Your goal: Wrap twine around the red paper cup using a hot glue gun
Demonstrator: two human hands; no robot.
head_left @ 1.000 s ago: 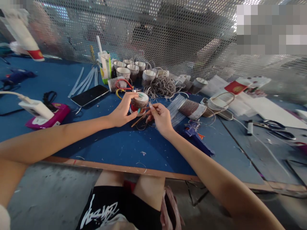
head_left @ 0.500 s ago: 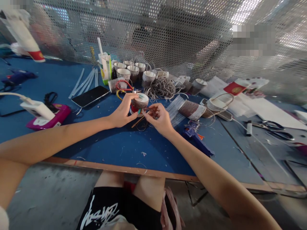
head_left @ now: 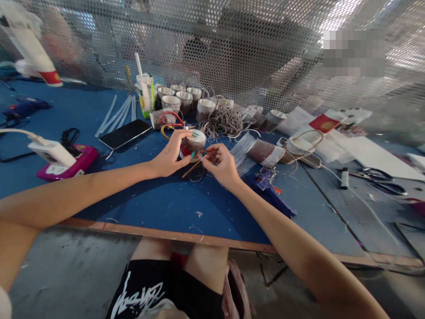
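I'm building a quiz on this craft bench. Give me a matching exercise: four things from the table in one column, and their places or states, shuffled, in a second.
Things:
1. wrapped cup
2. phone
3. glue gun
4. scissors

Places or states:
A. lies at the far right on the grey mat
B. held by the left hand, next to the right hand
C. lies just right of the right wrist
D. lies face up, left of the hands

Pairs: 1-B, 2-D, 3-C, 4-A

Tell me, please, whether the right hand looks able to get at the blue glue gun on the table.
Probably yes: the glue gun lies uncovered just beside the right hand, though that hand is pinching cord now.
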